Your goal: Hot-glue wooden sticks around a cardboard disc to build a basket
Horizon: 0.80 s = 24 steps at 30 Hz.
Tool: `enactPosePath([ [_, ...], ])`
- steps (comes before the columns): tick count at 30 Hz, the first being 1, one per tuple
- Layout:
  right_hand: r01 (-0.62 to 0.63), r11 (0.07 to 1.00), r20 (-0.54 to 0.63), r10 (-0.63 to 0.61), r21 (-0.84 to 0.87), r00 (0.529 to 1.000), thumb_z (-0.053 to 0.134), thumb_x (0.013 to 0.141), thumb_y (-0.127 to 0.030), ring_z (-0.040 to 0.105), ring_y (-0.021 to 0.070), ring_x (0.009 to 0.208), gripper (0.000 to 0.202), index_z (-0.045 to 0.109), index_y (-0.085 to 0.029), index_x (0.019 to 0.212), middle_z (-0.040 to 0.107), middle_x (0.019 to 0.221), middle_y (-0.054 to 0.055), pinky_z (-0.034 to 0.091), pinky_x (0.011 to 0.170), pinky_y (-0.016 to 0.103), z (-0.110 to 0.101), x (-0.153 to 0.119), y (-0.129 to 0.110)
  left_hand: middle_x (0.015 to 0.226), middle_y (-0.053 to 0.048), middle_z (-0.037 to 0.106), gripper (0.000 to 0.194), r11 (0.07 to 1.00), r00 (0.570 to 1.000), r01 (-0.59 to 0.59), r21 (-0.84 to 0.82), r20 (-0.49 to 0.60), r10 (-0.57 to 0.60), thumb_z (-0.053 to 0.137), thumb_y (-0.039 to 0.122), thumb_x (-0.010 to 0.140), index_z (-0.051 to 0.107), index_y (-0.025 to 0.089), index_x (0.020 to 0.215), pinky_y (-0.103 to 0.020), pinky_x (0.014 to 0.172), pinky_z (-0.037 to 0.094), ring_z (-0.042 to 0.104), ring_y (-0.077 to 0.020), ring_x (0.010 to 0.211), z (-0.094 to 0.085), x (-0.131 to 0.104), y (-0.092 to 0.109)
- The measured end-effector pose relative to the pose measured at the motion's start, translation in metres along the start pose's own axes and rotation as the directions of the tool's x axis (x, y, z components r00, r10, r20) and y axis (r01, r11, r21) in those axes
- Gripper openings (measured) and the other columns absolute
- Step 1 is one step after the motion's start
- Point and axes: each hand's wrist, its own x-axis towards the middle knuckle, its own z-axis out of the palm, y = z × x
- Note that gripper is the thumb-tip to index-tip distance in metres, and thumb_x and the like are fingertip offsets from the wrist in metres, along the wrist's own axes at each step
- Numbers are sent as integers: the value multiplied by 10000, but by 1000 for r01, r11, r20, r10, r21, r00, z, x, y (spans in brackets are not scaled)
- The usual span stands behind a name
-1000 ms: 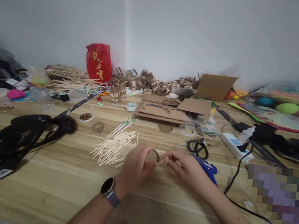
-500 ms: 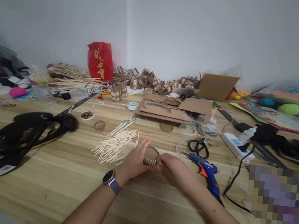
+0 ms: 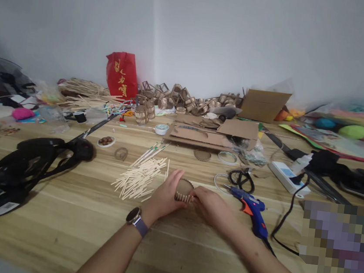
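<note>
A round cardboard piece (image 3: 184, 188), edged with short wooden sticks along its near side, sits between my hands above the table. My left hand (image 3: 166, 196) wraps around its left side, fingers behind and thumb in front. On its right edge, my right hand (image 3: 209, 204) is closed in a pinch by the row of sticks; whatever its fingertips hold is too small and hidden to make out. Just left of my hands lies a pile of short wooden sticks (image 3: 139, 177). A blue glue gun (image 3: 249, 203) with an orange trigger rests to the right.
Behind my hands are a cardboard disc (image 3: 202, 155), a tape roll (image 3: 227, 158) and stacked cardboard sheets (image 3: 198, 134). Black scissors (image 3: 242, 178) lie near the glue gun. A power strip (image 3: 287, 179) is at right, a black strapped object (image 3: 44, 160) at left. Small stick-sided baskets (image 3: 189, 102) line the wall.
My right hand has shifted very slightly at the right edge of the cardboard piece. My left hand keeps its hold, and the other things stay in place.
</note>
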Motion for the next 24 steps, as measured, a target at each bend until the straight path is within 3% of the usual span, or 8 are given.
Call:
enactPosePath([
  [24, -9, 996, -34, 12, 88, 999, 423, 861, -113, 583, 167, 691, 157, 574, -158, 865, 666, 806, 84, 382, 621, 253, 9, -3, 2, 1465, -130, 345, 990, 999, 999, -37, 12, -1, 37, 814, 159, 601, 282, 242, 1432, -504, 1132, 310, 331, -309, 1365, -1, 2, 1],
])
